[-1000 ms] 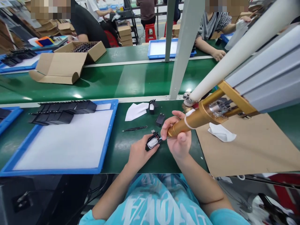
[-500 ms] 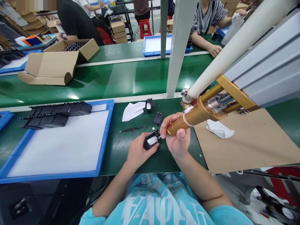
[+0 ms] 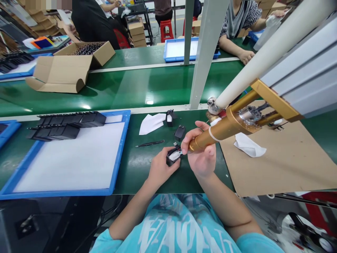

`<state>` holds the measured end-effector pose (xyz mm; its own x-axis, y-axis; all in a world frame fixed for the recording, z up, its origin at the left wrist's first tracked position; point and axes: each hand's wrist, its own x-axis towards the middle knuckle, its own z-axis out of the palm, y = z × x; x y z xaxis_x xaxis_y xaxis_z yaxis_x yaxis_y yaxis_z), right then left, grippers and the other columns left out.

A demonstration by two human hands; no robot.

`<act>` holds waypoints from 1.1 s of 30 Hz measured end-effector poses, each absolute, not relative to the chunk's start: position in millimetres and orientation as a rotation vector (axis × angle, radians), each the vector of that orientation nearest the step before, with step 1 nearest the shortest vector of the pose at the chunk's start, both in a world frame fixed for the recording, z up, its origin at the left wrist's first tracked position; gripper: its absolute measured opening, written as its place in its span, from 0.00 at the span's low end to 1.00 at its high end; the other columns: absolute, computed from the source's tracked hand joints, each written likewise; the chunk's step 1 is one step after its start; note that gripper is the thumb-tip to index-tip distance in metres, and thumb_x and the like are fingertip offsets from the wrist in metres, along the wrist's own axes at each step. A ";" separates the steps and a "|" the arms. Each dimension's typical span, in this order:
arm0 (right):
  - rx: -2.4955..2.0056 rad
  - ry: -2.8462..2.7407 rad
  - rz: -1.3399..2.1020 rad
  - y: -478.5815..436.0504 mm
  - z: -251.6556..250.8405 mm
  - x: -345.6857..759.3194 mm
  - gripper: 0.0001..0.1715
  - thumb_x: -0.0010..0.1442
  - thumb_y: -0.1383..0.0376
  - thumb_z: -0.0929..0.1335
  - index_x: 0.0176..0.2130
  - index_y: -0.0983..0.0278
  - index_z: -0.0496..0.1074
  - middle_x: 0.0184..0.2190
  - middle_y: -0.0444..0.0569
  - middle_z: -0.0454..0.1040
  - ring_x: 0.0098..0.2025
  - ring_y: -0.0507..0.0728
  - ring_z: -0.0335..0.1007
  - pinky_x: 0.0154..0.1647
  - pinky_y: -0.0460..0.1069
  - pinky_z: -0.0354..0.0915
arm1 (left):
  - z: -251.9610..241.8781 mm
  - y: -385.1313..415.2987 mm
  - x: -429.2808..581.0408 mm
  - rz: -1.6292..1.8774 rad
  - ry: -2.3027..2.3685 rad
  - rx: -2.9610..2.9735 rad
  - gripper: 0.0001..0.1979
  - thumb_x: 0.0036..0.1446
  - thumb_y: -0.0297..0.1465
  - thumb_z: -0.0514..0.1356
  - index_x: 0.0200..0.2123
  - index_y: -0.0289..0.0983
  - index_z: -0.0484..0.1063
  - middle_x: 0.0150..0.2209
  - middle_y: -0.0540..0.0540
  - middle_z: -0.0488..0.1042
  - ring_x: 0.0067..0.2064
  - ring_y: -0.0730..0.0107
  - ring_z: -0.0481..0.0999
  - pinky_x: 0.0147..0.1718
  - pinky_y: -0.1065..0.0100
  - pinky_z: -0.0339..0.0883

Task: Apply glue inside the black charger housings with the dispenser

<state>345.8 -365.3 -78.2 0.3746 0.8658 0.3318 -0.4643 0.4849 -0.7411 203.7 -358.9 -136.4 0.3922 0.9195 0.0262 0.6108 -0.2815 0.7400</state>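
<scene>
My left hand (image 3: 160,168) grips a small open black housing (image 3: 173,156) between thumb and fingers, low over the green bench. A pale piece and thin wires show inside the housing. My right hand (image 3: 202,162) is wrapped around the lower end of a gold cylindrical tool (image 3: 221,134) hung from above. The tool's narrow end points into the right side of the housing; my fingers partly hide the contact. Beyond my hands lie a black block with prongs (image 3: 179,133), a second black unit (image 3: 170,118), a white cloth (image 3: 152,123) and tweezers (image 3: 150,143).
To the left, a blue-rimmed tray (image 3: 119,154) bears rows of black units (image 3: 64,123). A brown board (image 3: 284,172) with a white cloth (image 3: 250,145) lies right. A pale post (image 3: 202,70) rises ahead. Across the green belt are an open carton (image 3: 63,72) and co-workers.
The housing in my left hand has moved slightly right, closer against the tool's narrow end. My right hand keeps its hold on the tool. The whole view has shifted a little.
</scene>
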 end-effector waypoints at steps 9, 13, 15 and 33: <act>-0.534 -0.798 0.907 -368.2 -78.0 341.5 0.23 0.57 0.47 0.66 0.46 0.58 0.64 0.29 0.42 0.70 0.20 0.49 0.64 0.22 0.49 0.62 | -137.7 -365.7 220.0 0.664 1.196 1.987 0.16 0.54 0.33 0.63 0.46 0.41 0.66 0.38 0.48 0.76 0.37 0.66 0.78 0.35 0.68 0.69; -0.551 -0.807 0.913 -369.1 -78.2 340.3 0.24 0.57 0.47 0.66 0.47 0.57 0.63 0.29 0.42 0.71 0.20 0.49 0.64 0.21 0.48 0.63 | -138.0 -369.9 227.3 0.732 1.175 1.927 0.16 0.54 0.34 0.63 0.45 0.41 0.66 0.38 0.49 0.76 0.35 0.66 0.77 0.33 0.69 0.69; -0.521 -0.816 0.922 -369.0 -78.6 340.7 0.22 0.58 0.48 0.66 0.47 0.57 0.63 0.29 0.42 0.71 0.20 0.49 0.64 0.21 0.48 0.63 | -138.4 -371.0 228.9 0.781 1.182 1.913 0.16 0.53 0.34 0.64 0.45 0.41 0.66 0.38 0.49 0.76 0.35 0.67 0.77 0.32 0.69 0.69; -0.474 -0.826 0.828 -362.9 -80.3 343.8 0.15 0.59 0.50 0.64 0.42 0.56 0.63 0.31 0.41 0.71 0.20 0.49 0.65 0.20 0.47 0.60 | -138.7 -357.5 212.2 0.662 1.303 1.985 0.22 0.56 0.35 0.62 0.54 0.41 0.64 0.44 0.46 0.77 0.43 0.62 0.78 0.41 0.65 0.70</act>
